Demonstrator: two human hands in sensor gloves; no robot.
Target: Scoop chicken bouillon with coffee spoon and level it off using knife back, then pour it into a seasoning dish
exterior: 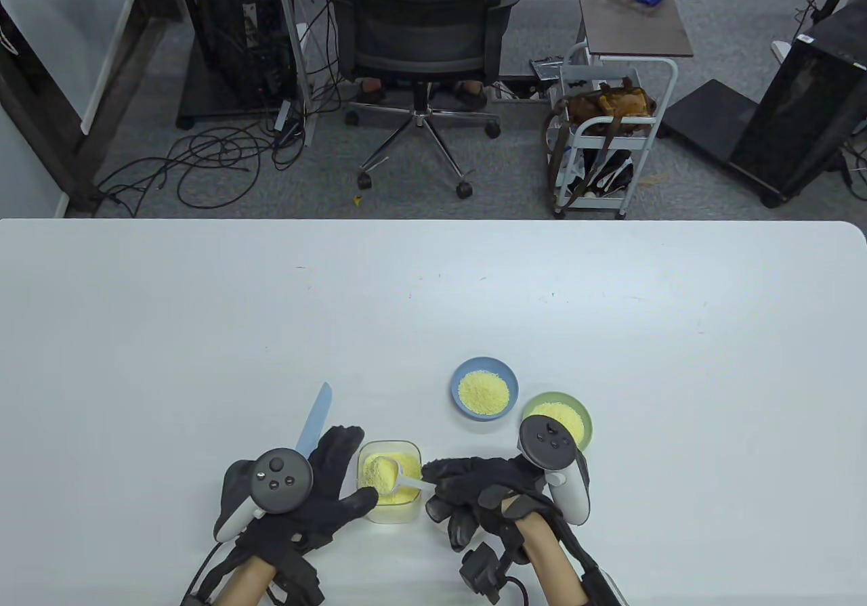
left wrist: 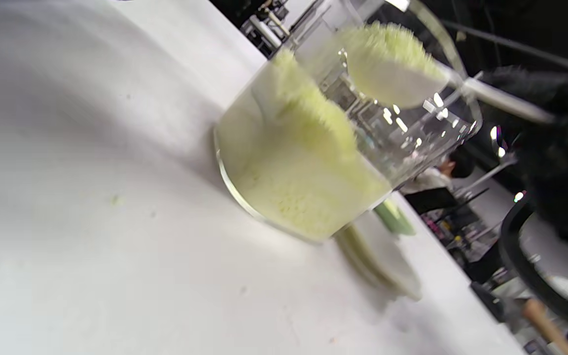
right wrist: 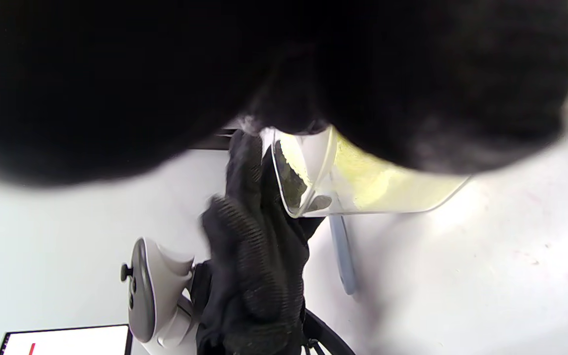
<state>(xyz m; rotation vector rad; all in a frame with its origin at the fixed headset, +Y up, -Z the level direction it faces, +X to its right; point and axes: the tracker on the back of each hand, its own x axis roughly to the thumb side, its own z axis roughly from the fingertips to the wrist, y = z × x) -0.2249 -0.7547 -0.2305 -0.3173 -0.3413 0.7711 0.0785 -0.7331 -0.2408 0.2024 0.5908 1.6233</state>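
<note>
A clear container (exterior: 391, 498) of yellow chicken bouillon stands near the table's front edge. My left hand (exterior: 347, 474) grips it, thumb at its front and fingers along its left side. My right hand (exterior: 435, 479) pinches the handle of a white coffee spoon (exterior: 385, 470), whose heaped bowl hangs just over the powder. In the left wrist view the loaded spoon (left wrist: 392, 74) sits at the rim of the container (left wrist: 303, 167). A light blue knife (exterior: 315, 419) lies on the table behind my left hand, its handle hidden. The right wrist view shows the container (right wrist: 377, 190) and the knife (right wrist: 343, 261).
A blue seasoning dish (exterior: 484, 365) holding bouillon stands behind and right of the container. A green dish (exterior: 555, 403) with bouillon sits beside it, partly hidden by my right tracker (exterior: 552, 460). Beyond the table's far edge are an office chair (exterior: 420, 30) and a cart (exterior: 613, 132).
</note>
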